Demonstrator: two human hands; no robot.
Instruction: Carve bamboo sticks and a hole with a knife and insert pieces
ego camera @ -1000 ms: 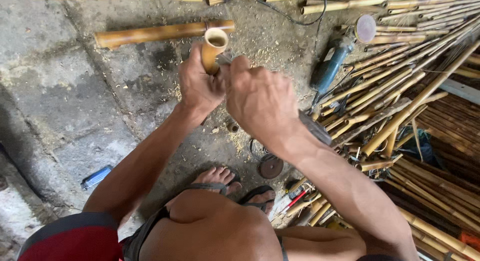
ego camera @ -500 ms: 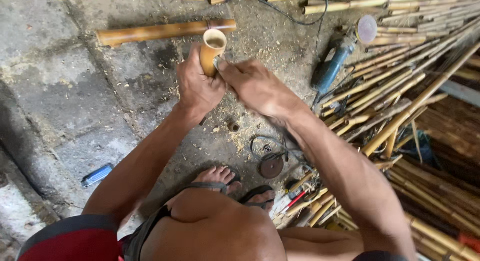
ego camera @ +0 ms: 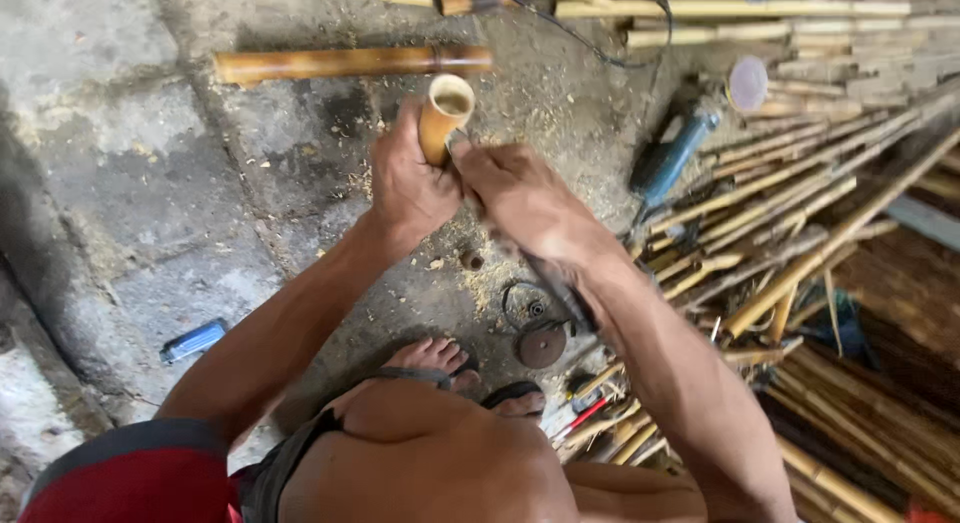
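My left hand [ego camera: 412, 185] grips a short hollow bamboo tube [ego camera: 443, 111] held upright over the concrete floor, its open end facing up. My right hand [ego camera: 520, 198] is pressed against the tube's lower right side, fingers closed on a dark-handled tool [ego camera: 560, 295] whose handle runs back under my wrist. The tool's working end is hidden between hand and tube. Sawdust lies on the floor under both hands.
A long bamboo pole [ego camera: 350, 63] lies on the floor behind the tube. A blue power tool [ego camera: 672, 161] and piled bamboo sticks [ego camera: 800, 233] fill the right. A round disc [ego camera: 541, 345] and my sandalled foot [ego camera: 440, 363] are below. A blue lighter [ego camera: 193, 340] lies left.
My right hand has slid down and to the right along the tube, away from its top. The left hand keeps the tube in the same place.
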